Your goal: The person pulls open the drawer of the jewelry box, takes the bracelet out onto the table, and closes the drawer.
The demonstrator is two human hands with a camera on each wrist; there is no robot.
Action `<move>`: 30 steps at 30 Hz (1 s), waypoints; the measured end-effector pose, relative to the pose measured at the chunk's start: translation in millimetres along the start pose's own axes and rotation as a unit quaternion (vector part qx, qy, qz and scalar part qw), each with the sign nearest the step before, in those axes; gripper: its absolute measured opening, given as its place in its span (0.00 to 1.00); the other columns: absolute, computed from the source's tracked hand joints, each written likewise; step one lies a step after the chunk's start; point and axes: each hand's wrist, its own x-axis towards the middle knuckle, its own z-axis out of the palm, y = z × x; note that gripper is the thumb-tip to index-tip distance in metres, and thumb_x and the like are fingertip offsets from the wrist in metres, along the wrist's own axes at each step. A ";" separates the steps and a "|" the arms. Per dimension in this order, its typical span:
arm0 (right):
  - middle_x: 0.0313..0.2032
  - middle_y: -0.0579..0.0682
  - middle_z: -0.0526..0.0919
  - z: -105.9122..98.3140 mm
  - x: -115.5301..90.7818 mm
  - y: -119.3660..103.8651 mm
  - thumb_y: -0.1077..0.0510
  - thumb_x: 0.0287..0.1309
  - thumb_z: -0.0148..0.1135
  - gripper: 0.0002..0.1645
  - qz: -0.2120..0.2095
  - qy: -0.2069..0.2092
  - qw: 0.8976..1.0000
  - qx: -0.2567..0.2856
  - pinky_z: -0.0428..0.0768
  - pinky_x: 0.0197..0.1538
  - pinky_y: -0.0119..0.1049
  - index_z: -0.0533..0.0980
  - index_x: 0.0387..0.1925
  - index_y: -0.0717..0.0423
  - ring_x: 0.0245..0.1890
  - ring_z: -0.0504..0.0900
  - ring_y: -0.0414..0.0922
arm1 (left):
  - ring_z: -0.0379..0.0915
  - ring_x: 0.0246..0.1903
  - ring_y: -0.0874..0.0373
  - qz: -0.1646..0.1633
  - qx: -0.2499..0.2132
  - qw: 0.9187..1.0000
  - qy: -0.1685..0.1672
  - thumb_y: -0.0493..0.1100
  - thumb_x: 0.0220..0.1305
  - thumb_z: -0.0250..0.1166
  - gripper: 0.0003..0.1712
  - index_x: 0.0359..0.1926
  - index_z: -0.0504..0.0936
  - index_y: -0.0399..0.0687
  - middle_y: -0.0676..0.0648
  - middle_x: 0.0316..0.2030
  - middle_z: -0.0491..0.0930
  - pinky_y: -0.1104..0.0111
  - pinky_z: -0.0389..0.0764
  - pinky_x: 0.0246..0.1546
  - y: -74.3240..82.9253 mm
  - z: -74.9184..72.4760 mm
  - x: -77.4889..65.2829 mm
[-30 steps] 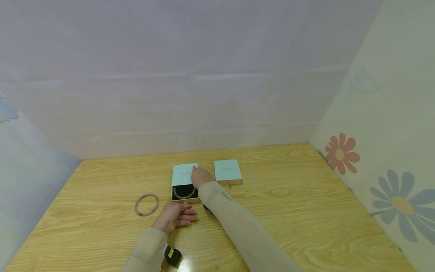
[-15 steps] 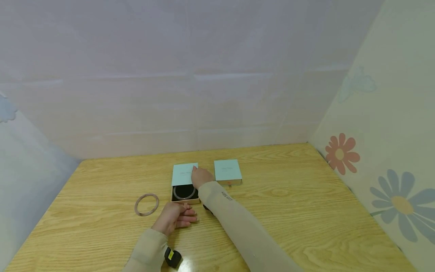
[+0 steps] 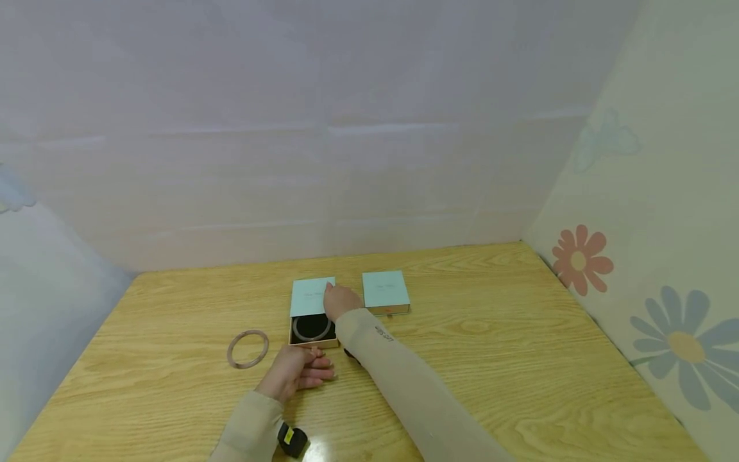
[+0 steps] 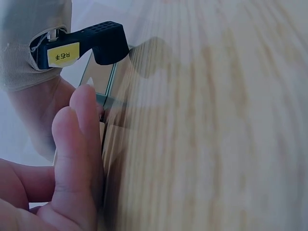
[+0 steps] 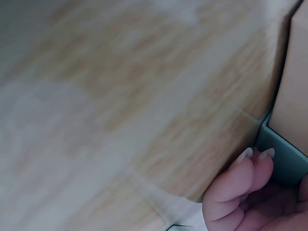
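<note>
A pale blue drawer box (image 3: pixel 307 296) lies on the table with its black-lined drawer (image 3: pixel 314 344) partly out. Inside the drawer sits a pinkish-grey bangle (image 3: pixel 312 339), its far edge under the sleeve. My right hand (image 3: pixel 342 300) grips the sleeve's right side, thumb on top; the right wrist view shows curled fingers (image 5: pixel 233 185) against the teal side. At the drawer's front edge, my left hand (image 3: pixel 291 372) pinches with thumb and forefinger, its other fingers loosely extended; the exact pinched spot is hidden. Left of the box lies a second bangle (image 3: pixel 245 366).
Another pale blue box (image 3: pixel 385 290), closed, stands to the right, with a small tab at its front. The wooden table (image 3: pixel 491 359) meets a pale back wall and a flowered wall (image 3: pixel 635 256) at the right. A black wrist camera (image 3: pixel 292 440) sits on the left sleeve.
The drawer front appears very slightly farther out from the sleeve. Both hands keep their places, and the head view has shifted a little.
</note>
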 end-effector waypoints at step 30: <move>0.05 0.46 0.57 2.8 1.4 1.4 0.45 0.79 0.25 0.43 0.012 -0.009 0.999 0.040 0.63 0.14 0.34 0.64 0.06 0.53 0.08 0.59 0.42 | 0.84 0.27 0.55 -0.002 -0.006 1.000 -0.013 0.31 0.74 0.44 0.14 0.49 0.73 0.24 0.45 0.29 0.83 0.70 0.82 0.25 -0.7 -2.0 -5.2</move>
